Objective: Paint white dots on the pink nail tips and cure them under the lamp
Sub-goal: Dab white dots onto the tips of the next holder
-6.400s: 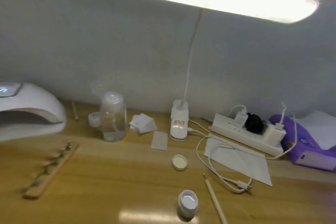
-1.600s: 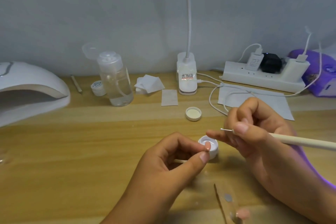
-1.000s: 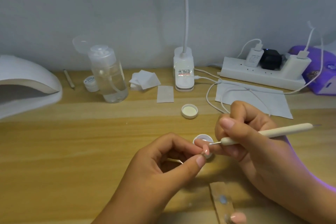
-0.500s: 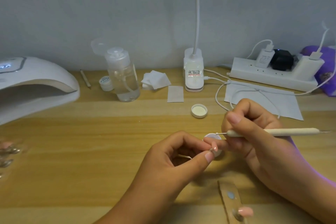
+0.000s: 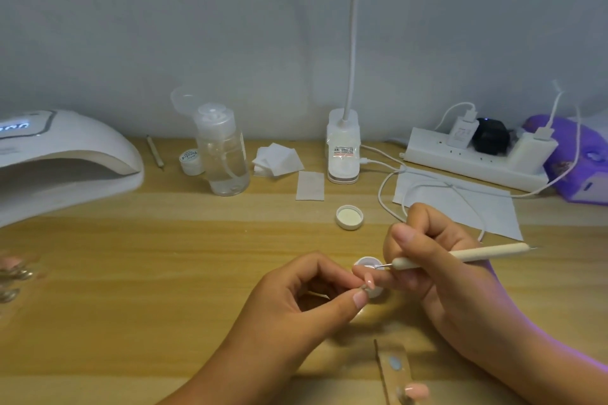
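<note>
My left hand pinches a small pink nail tip between thumb and forefinger at the table's centre. My right hand grips a cream dotting tool, its thin metal point touching or nearly touching the little white paint pot just behind the tip. A wooden strip with another pink nail tip lies at the bottom edge. More pink tips sit blurred at the left edge. The white curing lamp stands at the far left, its display lit.
On the wooden table: a clear pump bottle, a small jar, cotton pads, a white lid, the desk lamp's base, a power strip with cables, a paper sheet, a purple pack.
Both hands came into view over the table since the first frame. In the last second the tool's point dipped from above the held tip towards the paint pot; the left hand kept its pinch.
</note>
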`<state>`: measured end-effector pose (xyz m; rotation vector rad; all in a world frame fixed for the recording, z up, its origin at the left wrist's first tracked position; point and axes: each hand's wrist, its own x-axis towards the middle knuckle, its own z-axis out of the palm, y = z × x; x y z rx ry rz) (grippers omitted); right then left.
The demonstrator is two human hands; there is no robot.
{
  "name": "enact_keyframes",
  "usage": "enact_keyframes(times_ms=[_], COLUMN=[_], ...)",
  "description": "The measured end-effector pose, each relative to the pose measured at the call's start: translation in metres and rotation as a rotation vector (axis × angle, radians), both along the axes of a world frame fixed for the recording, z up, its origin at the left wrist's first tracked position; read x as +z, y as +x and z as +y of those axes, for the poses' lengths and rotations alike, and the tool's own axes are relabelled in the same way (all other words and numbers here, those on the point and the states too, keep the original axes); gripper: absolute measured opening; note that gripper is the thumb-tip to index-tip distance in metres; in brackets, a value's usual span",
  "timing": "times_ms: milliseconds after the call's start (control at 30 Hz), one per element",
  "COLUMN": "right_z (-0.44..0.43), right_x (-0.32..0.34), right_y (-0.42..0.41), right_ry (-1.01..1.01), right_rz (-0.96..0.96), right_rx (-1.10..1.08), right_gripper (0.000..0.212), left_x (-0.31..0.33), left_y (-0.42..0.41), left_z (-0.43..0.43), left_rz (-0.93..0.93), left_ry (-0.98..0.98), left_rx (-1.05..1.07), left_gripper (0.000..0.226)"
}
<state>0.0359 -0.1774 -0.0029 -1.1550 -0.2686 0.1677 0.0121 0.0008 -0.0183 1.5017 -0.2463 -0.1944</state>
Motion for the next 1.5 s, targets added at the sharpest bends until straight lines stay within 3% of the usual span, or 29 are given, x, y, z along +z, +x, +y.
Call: enact_keyframes(times_ms=[233,433,800,1033,1133,1300,1500], right_z=[0.0038,0.0056,0.0054,0.0036,0.0043,0.0022,0.0007], right_x=[0.0009,0.0013,0.0015,-0.0006,0.0014,0.0013,-0.0002], right_y=[0.0010,0.0002,0.0014,0.0010,0.0001,-0.0038,-0.0058], right_ry=[-0.020,-0.031,-0.037,-0.038,-0.008,-0.051,-0.081], right_rz=[0.038,0.027,0.059,-0.020,-0.037,-0.073,-0.127], right_rx=[-0.031,-0.056,-0.097,-0.072,-0.050,-0.102,-0.106], right_gripper=[0.046,0.028,0.027,0.032,0.045,0.031,0.030], left_x=[0.0008,0.0007,0.0023,0.0027,0.0038,0.0041,0.0019], left_y=[-0.0007,-0.0009,-0.0017,-0.0004,-0.0007,-0.0025,-0.0018], left_z=[0.0009,0.0008,-0.0021,-0.0027,-0.0031,-0.0021,-0.0019], left_rz=[-0.006,-0.007,-0.017,-0.005,-0.009,-0.032,-0.049], left_ry=[0.012,0.012,0.021,0.016,-0.004,-0.006,0.013], left_rx=[-0.007,-0.005,0.027,0.003,-0.006,-0.041,-0.046], left_gripper=[0.019,0.020,0.017,0.003,0.002,0.002,0.004])
